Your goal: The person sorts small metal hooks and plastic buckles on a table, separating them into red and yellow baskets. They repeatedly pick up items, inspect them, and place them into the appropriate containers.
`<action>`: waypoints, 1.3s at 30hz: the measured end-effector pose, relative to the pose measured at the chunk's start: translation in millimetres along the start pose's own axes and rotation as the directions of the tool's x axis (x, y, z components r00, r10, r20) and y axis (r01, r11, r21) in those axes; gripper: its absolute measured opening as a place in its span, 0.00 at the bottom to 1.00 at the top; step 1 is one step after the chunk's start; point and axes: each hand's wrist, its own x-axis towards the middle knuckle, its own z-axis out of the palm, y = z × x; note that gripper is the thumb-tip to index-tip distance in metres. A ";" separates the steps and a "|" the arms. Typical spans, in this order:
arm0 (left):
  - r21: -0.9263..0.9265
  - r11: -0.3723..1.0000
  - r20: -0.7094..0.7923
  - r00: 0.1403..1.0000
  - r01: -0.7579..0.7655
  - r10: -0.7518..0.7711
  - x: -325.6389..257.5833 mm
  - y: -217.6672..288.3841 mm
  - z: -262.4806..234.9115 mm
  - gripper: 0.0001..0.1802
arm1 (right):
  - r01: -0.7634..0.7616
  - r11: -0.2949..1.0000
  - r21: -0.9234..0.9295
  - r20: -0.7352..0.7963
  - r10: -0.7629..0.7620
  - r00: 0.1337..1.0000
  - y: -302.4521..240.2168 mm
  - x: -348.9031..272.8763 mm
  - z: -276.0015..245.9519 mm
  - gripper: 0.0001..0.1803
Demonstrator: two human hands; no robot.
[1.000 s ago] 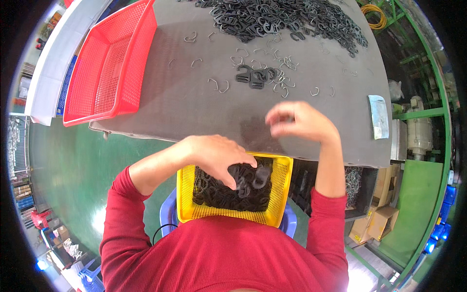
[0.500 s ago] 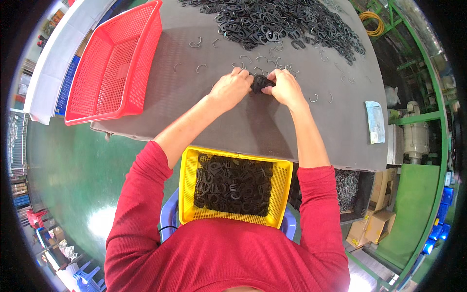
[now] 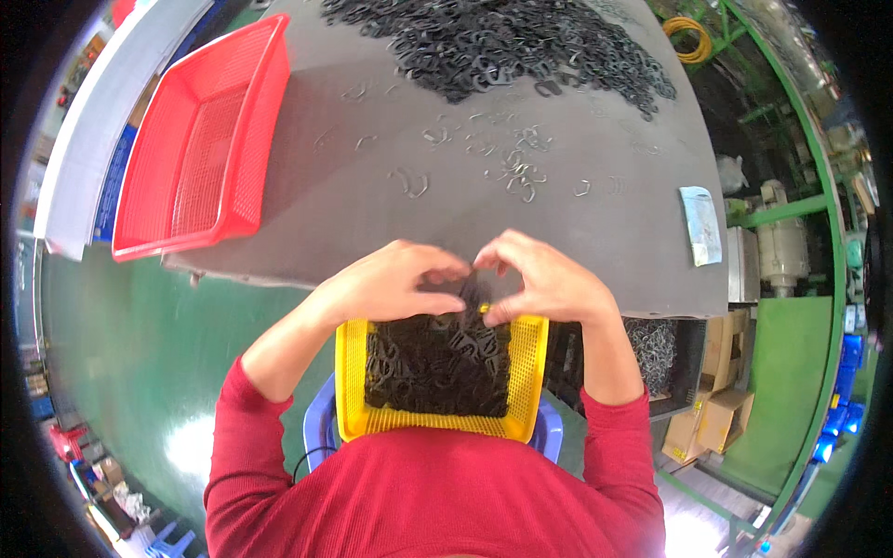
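Over the back rim of the yellow basket (image 3: pixel 350 386), my left hand (image 3: pixel 391 284) and my right hand (image 3: pixel 544 284) face each other. Both have the thumb spread apart from curved fingers. A dark blur of black plastic pieces (image 3: pixel 473 293) shows between them, dropping or loose above the basket. Below lies a heap of black hook-like plastic pieces (image 3: pixel 437 372) filling much of the basket. Farther off on the grey table (image 3: pixel 326 200) are scattered thin metal hooks (image 3: pixel 518 172), clustered near the middle.
A large pile of black plastic pieces (image 3: pixel 521 46) covers the table's far side. The red basket (image 3: pixel 251 177) stands at the left edge. A light blue packet (image 3: pixel 700 226) lies at the right. Below the table's right edge, a dark bin holds metal hooks (image 3: pixel 651 358) beside cardboard boxes (image 3: pixel 721 423).
Both hands have come back from the table to the yellow basket. They have parted from the black pieces they gripped. Several metal hooks on the table now lie differently.
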 end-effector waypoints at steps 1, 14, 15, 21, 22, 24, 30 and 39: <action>0.001 0.997 -0.034 0.996 0.078 -0.078 -1.1 -0.5 -9.2 0.19 | -0.055 0.998 0.020 -0.038 0.056 0.998 7.5 -5.8 -12.4 0.31; 0.394 0.567 -0.823 0.553 0.723 -0.132 105.1 -227.8 -175.0 0.37 | -0.867 0.442 0.229 -0.892 0.451 -0.005 355.3 -47.2 -258.9 0.47; 0.401 0.558 -0.799 0.575 0.727 -0.175 112.3 -224.8 -180.2 0.36 | -0.852 0.457 0.258 -0.832 0.553 0.045 361.4 -46.0 -262.3 0.45; 0.565 0.709 -0.540 0.839 0.423 -0.070 103.4 -158.3 -109.4 0.33 | -0.735 0.631 -0.248 -0.767 0.335 0.547 289.1 12.8 -181.4 0.39; 0.597 0.706 -0.489 0.871 0.380 -0.056 108.2 -138.8 -87.9 0.33 | -0.655 0.708 -0.264 -0.736 0.292 0.611 270.8 21.5 -169.9 0.38; 0.607 0.731 -0.425 0.905 0.312 -0.033 126.1 -111.0 -60.6 0.35 | -0.590 0.749 -0.301 -0.731 0.216 0.647 264.5 45.4 -162.5 0.39; 0.736 0.653 -0.377 0.910 0.179 0.175 208.0 -106.0 -14.8 0.37 | -0.417 0.784 -0.460 -0.626 0.047 0.779 223.1 92.8 -115.7 0.39; 0.716 0.645 -0.483 0.856 0.267 0.183 242.4 -105.0 -3.2 0.33 | -0.384 0.819 -0.426 -0.656 0.013 0.755 181.9 130.7 -78.7 0.29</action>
